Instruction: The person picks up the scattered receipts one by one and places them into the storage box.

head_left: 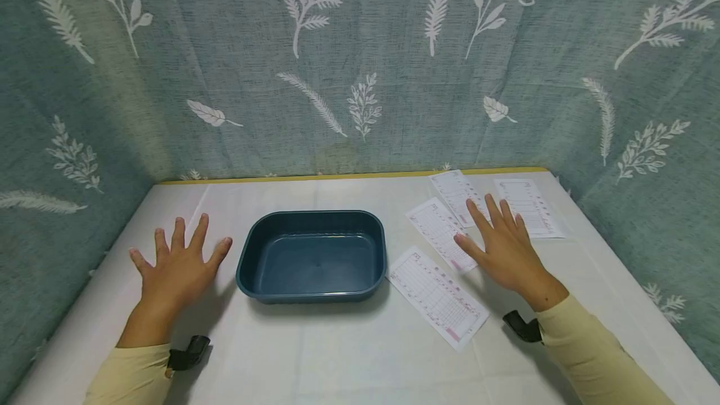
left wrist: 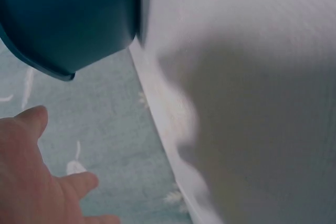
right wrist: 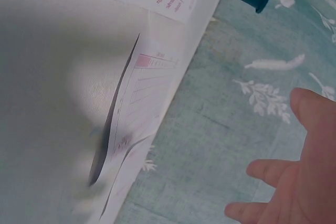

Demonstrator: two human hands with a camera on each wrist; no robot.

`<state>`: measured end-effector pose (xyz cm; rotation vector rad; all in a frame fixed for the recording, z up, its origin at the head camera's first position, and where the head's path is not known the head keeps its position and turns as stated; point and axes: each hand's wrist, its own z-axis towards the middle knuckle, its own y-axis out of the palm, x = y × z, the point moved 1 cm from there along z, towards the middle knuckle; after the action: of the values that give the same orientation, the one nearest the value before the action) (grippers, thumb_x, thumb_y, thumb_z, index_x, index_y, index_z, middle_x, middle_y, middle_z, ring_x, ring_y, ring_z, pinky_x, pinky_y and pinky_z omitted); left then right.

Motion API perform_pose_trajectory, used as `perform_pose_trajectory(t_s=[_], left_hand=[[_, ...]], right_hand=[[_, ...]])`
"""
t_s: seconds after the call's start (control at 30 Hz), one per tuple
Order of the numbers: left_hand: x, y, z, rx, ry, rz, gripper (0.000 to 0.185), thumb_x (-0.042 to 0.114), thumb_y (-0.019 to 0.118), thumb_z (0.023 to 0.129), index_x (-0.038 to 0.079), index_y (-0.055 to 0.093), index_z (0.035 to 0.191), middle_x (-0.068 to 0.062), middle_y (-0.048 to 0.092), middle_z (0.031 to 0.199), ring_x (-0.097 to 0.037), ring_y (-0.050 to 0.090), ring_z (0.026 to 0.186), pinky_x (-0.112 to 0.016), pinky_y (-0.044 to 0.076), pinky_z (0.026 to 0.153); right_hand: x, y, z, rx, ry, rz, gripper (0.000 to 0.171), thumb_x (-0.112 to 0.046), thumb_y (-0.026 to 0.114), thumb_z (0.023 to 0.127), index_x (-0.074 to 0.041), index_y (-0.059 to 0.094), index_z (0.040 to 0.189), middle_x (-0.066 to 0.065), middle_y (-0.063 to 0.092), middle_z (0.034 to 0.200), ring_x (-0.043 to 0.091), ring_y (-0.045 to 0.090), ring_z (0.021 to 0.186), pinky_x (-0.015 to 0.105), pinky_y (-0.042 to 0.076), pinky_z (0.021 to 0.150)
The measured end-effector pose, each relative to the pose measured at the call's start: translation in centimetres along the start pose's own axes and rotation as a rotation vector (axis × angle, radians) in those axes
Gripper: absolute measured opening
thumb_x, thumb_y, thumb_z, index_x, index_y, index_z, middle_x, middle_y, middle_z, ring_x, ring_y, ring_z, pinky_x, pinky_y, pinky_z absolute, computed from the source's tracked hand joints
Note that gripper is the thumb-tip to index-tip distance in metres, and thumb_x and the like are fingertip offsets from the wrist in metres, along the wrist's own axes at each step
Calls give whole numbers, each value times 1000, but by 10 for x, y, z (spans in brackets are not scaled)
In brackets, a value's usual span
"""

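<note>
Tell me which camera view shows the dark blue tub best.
The head view: it shows the whole dark blue tub, rim and inside, with nothing in front of it. The left wrist view shows only part of its outer wall and rim, cut off at the top and left. The right wrist view catches just a small piece at the top edge.

Toward the left edge of the table (head_left: 337,355), your left sleeve (head_left: 126,375) is pale yellow, with a small black device (head_left: 188,353) at its cuff. Toward the right edge, your right sleeve (head_left: 599,355) matches, lightly creased, with a similar dark wrist unit (head_left: 522,326). Your left hand (head_left: 177,277) and right hand (head_left: 509,258) are bare.
</note>
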<state>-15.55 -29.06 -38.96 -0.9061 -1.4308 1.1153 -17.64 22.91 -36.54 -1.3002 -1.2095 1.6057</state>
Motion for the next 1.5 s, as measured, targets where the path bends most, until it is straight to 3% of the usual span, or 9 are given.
perform_pose_trajectory(t_s=[0.33,0.43,0.53,0.67,0.77,0.9,1.03,1.23,1.5], left_hand=[[4,0,-2,18,14,21,88,73,23,97,15,10,161,-35,2,161,-61,-8,145,-81,-17,102],[8,1,-3,19,31,25,87,72,26,98,13,16,160,-35,11,160,-60,7,146,-82,0,106],[14,2,-1,-21,82,-103,81,66,30,101,11,20,160,-35,27,155,-57,31,138,-76,27,102],[20,7,4,-120,134,-452,66,50,35,106,9,28,157,-29,51,139,-41,57,110,-49,51,85],[20,15,7,-188,114,-625,57,41,35,108,9,33,155,-25,54,135,-29,55,107,-34,47,81],[18,26,8,-279,69,-716,55,35,33,108,9,31,156,-23,45,149,-34,49,126,-33,42,90],[15,30,9,-339,55,-813,56,34,34,108,8,28,157,-21,34,158,-36,38,140,-34,36,98],[9,34,10,-430,73,-963,59,34,40,107,9,23,159,-18,20,164,-30,16,150,-9,31,95],[4,36,8,-447,116,-953,61,32,45,105,9,23,158,-23,23,160,-34,22,146,-5,32,93]], right_hand=[[-5,3,2,11,-27,-5,80,-61,42,100,-14,19,161,25,3,166,52,0,151,72,2,115],[-8,4,3,2,-35,18,79,-61,42,100,-14,20,161,25,4,166,51,0,151,71,3,116],[-17,5,6,13,-64,110,74,-56,46,101,-12,30,158,24,18,164,49,13,151,69,13,116],[-36,7,14,48,-133,335,52,-38,56,101,-9,52,144,17,54,140,37,51,129,57,42,105],[-49,10,20,83,-166,420,34,-25,61,99,-9,64,129,8,68,110,23,63,98,41,53,85],[-58,19,24,71,-186,387,22,-18,64,97,-10,71,116,1,68,88,13,58,77,29,49,69],[-54,29,26,-15,-197,361,21,-14,66,95,-9,71,114,0,66,84,12,54,70,26,45,62],[-42,39,31,-146,-173,359,26,-12,68,93,-7,68,118,4,64,86,14,52,66,26,45,56],[-34,46,35,-264,-132,318,44,-12,75,88,-7,62,130,5,60,85,14,51,65,26,44,57]])
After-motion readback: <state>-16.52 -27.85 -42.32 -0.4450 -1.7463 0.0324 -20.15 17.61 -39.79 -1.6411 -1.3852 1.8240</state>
